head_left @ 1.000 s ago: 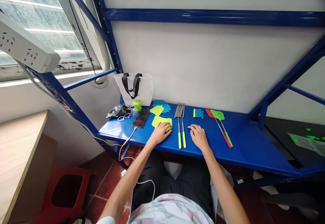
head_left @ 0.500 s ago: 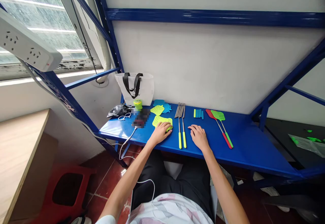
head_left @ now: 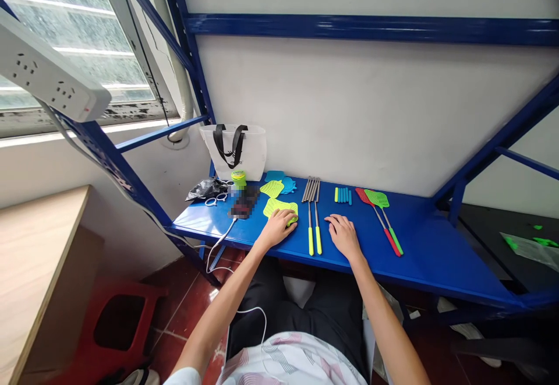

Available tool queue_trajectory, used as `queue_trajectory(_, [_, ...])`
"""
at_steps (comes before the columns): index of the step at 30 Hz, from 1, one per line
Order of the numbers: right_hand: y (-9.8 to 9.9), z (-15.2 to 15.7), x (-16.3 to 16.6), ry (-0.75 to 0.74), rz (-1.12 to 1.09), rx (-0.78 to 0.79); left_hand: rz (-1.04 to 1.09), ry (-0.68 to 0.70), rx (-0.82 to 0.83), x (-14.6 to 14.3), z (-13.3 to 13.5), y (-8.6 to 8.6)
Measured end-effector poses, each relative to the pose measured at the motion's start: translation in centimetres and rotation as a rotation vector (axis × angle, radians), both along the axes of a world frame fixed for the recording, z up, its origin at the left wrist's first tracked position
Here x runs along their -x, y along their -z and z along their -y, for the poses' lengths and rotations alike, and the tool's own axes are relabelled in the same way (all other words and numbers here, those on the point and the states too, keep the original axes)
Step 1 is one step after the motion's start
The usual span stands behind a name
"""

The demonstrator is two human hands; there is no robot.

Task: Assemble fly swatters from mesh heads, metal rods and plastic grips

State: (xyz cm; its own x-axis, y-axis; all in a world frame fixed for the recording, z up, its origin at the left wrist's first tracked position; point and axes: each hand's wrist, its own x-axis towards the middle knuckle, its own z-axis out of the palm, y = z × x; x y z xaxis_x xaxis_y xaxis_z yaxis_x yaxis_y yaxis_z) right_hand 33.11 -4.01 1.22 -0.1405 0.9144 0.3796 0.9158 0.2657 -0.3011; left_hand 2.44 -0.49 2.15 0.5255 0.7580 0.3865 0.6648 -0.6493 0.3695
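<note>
My left hand (head_left: 278, 227) lies with its fingers stretched over the near edge of yellow-green fly swatter heads (head_left: 271, 205). Flat on the blue table (head_left: 419, 239), my right hand (head_left: 343, 236) rests with its fingers apart and nothing in it. Between the hands are two metal rods with yellow handles (head_left: 311, 241), below a row of several bare metal rods (head_left: 311, 189). Past my right fingertips lie several short blue handle pieces (head_left: 343, 195) with one yellow piece beside them. Farther right, a red fly swatter (head_left: 364, 196) lies partly under a green fly swatter (head_left: 377, 199).
Behind the yellow heads lie blue swatter heads (head_left: 288, 185). At the left are a white bag (head_left: 248, 149), a green tub (head_left: 238, 179), scissors (head_left: 211, 202), a black plastic bag (head_left: 204, 189) and a blurred-out dark device with a white cable (head_left: 225, 235). Blue frame posts (head_left: 463, 190) bound the table.
Both hands keep their places and poses. The view has shifted very slightly, so the scene sits a little farther right; nothing on the table has moved.
</note>
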Motion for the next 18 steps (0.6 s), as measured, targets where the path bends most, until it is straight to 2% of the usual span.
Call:
queue_trajectory(8, [0.1, 0.0, -0.2, -0.008, -0.027, 0.016, 0.009, 0.005, 0.007, -0.1, 0.0, -0.1])
queue_trajectory(14, [-0.3, -0.1, 0.7, 0.008, -0.206, 0.048, 0.117, 0.072, 0.024, 0.0, 0.1, -0.5])
queue_trajectory(16, [-0.6, 0.2, 2.1, -0.007, -0.236, 0.057, 0.173, 0.006, -0.007, 0.2, 0.0, -0.6])
queue_trajectory(18, [-0.7, 0.7, 3.8, -0.006, -0.201, 0.053, 0.206, -0.144, -0.058, 0.5, -0.1, -0.4])
